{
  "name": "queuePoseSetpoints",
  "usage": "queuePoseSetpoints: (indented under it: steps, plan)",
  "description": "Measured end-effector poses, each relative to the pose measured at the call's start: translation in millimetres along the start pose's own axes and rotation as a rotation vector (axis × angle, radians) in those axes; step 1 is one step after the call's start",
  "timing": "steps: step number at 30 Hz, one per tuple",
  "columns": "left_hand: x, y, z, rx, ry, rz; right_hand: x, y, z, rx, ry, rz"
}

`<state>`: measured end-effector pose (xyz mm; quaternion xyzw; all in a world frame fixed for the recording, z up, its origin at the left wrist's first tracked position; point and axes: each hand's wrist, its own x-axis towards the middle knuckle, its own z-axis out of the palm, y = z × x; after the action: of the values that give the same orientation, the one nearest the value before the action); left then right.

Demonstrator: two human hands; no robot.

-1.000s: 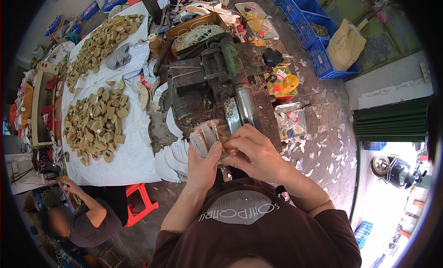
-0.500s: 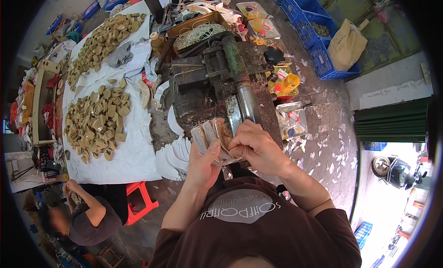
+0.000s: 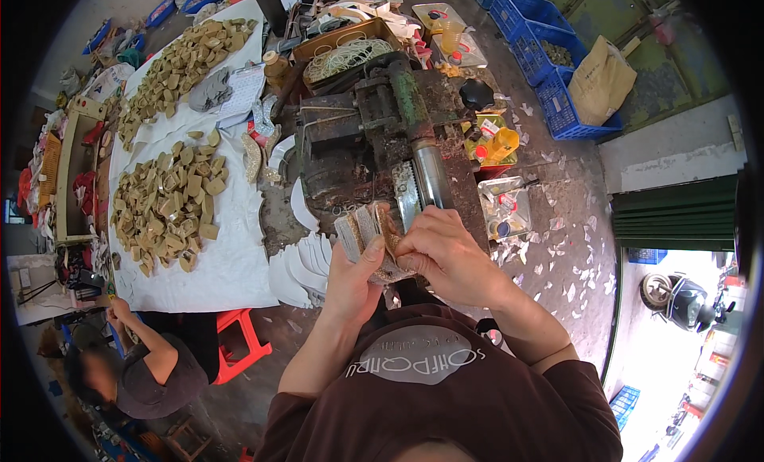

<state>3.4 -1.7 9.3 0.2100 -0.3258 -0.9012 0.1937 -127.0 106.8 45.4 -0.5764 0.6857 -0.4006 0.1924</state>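
Note:
My left hand (image 3: 354, 277) is closed around a bundle of glittery fabric pieces (image 3: 355, 228), silver-grey and gold, fanned upright at their far ends. The thumb presses across the bundle's near side. My right hand (image 3: 447, 253) pinches the right side of the same bundle, fingers bent; the part inside its grip is hidden. Just beyond both hands stands a worn, greasy machine (image 3: 334, 171) with a bright metal cylinder (image 3: 430, 179) and a toothed metal strip beside it. Curved white pieces (image 3: 296, 272) lie fanned out to the left of my left hand.
Heaps of tan blocks (image 3: 163, 211) cover a white-sheeted table (image 3: 239, 279) at left. A co-worker (image 3: 155, 374) sits near a red stool (image 3: 243, 346). Behind the machine is a box of cord (image 3: 350, 60). Blue crates (image 3: 557, 104) and scraps lie at right.
My hands keep their hold on the bundle, with only a slight shift of the right fingers. The view has moved slightly. The co-worker's hands have moved up a little.

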Motion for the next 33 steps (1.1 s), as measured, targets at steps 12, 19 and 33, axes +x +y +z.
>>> queuePoseSetpoints:
  steps: [12, 19, 33]
  plan:
    - [2, 5, 1, 0.192, -0.005, 0.031, 1, 5, -1, 0.063, -0.038, 0.013]
    - [5, 14, -2, -0.093, 0.097, 0.036, -5, 5, -5, 0.461, 0.105, 0.046]
    - [0, 29, -37, 0.458, 0.351, 0.187, -19, 35, -59, 0.529, 0.482, 0.129]
